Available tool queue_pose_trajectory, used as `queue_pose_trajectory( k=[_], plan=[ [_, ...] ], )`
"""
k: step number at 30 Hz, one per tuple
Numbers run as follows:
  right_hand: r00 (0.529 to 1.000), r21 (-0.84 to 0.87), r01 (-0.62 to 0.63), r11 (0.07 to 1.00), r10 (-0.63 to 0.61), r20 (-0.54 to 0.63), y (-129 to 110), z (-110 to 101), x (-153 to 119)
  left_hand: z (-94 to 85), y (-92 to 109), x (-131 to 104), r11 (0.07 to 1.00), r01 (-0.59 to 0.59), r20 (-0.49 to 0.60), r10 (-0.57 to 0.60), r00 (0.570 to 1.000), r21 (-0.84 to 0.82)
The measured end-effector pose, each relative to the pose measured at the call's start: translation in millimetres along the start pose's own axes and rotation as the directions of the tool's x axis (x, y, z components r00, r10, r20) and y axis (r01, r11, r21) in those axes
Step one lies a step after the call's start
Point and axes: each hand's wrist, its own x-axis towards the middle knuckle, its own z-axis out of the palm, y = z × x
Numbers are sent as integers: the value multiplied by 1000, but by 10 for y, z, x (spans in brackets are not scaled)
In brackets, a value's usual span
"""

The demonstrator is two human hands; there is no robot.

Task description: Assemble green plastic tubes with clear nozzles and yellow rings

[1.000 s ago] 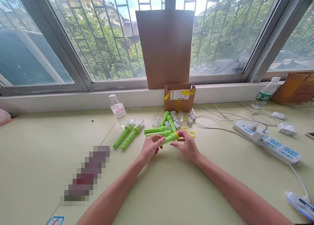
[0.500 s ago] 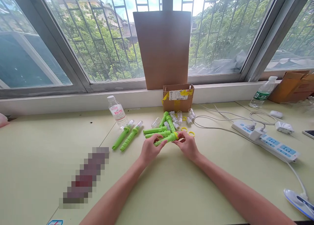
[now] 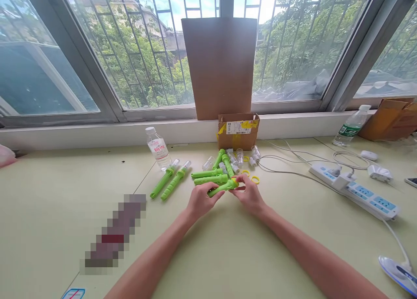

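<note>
My left hand (image 3: pixel 202 199) grips the lower part of a green plastic tube (image 3: pixel 223 187), which lies slanted across the front of the pile. At the tube's upper right end, the fingers of my right hand (image 3: pixel 249 194) pinch a yellow ring (image 3: pixel 235 182) that sits around or against it; how far on is hidden by the fingers. Just behind are more green tubes (image 3: pixel 206 173), some with threaded ends. Clear plastic caps (image 3: pixel 239 155) and small white parts are scattered beyond. Loose yellow rings (image 3: pixel 255 180) lie right of my right hand.
Two green tubes with clear tops (image 3: pixel 176 181) lie at left, beside a water bottle (image 3: pixel 158 149). A small cardboard box (image 3: pixel 238 138) stands behind the pile. To the right are a power strip (image 3: pixel 355 190), cables, another bottle (image 3: pixel 352 126) and a blurred-out object (image 3: pixel 115 229) lies front left.
The view has shifted slightly. Both hands still hold the green tube and ring at nearly the same spot; the right fingers have changed position a little around the ring end.
</note>
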Motion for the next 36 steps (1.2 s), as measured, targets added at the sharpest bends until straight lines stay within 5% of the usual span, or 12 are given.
queue_pose_trajectory(
  k=[15, 23, 36],
  plan=[
    [999, 10, -42, 999, 42, -20, 1, 29, -20, -82, 69, 42, 960, 191, 102, -174, 980, -202],
    [998, 10, -58, 998, 58, 39, 26, 27, -15, -95, 72, 54, 811, 465, 295, -375, 879, -355],
    [999, -8, -16, 1000, 16, 39, 48, 35, -10, -112, 26, 83, 698, 581, 392, -438, 809, -419]
  ],
)
